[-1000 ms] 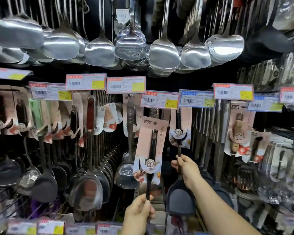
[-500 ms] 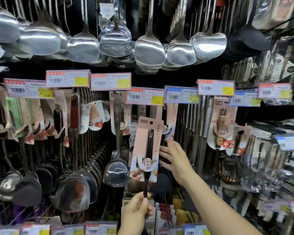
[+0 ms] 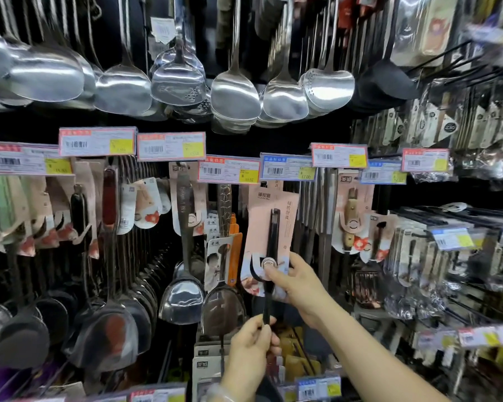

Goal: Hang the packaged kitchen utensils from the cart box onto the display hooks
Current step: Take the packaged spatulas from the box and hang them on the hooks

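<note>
A: Store wall, packed hooks, steel ladles (image 3: 122, 88) at 11 o'clock, price tags (image 3: 228, 169) mid-row. Hands?

B: Left hand (image 3: 251, 339) at 6 o'clock pinches the black handle low down. Right hand (image 3: 298, 281) grips the pink card's bottom edge.

A: Packaged utensil (image 3: 270, 227)?

B: Dead centre, card top up under the tags. Can't tell if it's on the hook; looks nearly hung. Cart box not visible.

The packaged utensil (image 3: 273, 236) has a black handle on a pale pink card. Price tags (image 3: 228, 169) are white with yellow squares and red or blue tops. Ladles (image 3: 234, 94) are silver.
</note>
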Motion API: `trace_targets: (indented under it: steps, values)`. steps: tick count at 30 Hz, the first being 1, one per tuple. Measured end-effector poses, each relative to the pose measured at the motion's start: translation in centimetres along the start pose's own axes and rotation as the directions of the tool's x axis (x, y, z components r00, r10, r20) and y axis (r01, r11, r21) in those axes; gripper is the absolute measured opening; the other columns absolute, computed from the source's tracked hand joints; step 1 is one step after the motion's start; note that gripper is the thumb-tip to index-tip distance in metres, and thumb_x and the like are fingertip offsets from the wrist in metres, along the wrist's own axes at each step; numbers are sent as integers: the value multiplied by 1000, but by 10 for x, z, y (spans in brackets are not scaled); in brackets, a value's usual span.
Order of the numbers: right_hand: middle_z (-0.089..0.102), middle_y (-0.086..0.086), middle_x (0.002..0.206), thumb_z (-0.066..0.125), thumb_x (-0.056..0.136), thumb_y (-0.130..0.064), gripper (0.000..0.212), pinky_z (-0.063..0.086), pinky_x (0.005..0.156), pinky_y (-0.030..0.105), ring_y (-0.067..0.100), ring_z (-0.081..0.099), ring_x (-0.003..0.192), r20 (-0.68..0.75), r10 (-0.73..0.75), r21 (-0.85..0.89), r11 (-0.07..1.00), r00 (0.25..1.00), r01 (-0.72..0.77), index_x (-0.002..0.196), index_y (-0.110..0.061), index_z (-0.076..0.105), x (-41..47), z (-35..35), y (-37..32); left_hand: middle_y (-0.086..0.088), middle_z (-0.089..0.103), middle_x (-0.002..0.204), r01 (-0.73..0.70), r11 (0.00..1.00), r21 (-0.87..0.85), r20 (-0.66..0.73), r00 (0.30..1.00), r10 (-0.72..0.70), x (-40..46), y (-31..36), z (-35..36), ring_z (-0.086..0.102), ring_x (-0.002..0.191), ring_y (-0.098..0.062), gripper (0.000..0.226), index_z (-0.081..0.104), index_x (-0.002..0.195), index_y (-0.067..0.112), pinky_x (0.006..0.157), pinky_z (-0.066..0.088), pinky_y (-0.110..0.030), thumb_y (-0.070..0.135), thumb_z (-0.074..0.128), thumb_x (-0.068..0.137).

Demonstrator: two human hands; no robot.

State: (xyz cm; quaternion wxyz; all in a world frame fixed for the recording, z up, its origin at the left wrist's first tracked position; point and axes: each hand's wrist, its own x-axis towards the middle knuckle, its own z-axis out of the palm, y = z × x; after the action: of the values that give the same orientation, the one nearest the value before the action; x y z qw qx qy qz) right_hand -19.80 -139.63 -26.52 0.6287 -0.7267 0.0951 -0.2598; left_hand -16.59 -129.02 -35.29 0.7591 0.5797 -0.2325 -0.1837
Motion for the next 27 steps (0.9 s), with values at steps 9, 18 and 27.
trace_targets:
  steps: [9, 18, 27]
  values:
    - [66, -3, 108, 63, 87, -29, 30, 49, 83, 34, 12, 61, 97, -42, -84, -30, 996, 996, 83, 116, -22, 55, 13, -11, -25, -4, 58, 61, -58, 997, 41, 57, 997, 55, 6, 29, 19, 54, 45, -6, 21, 58, 90, 13, 47, 43, -15, 2, 41, 95]
    - [63, -2, 100, 63, 87, -35, 25, 47, 99, 47, 20, 57, 109, -100, -70, -45, 997, 993, 65, 105, -20, 58, 32, -15, -31, -2, 60, 63, -41, 999, 29, 74, 996, 38, 18, 34, 29, 56, 50, -7, 23, 58, 92, 20, 51, 46, -17, 6, 40, 96]
    - [61, 1, 118, 61, 89, -33, 32, 46, 100, 43, 19, 55, 115, -96, -18, -67, 998, 995, 12, 115, -15, 55, 53, -11, -30, -2, 64, 68, 10, 998, 55, 2, 1000, -10, 51, 22, 29, 61, 56, -10, 22, 57, 92, 23, 54, 46, -20, 10, 40, 96]
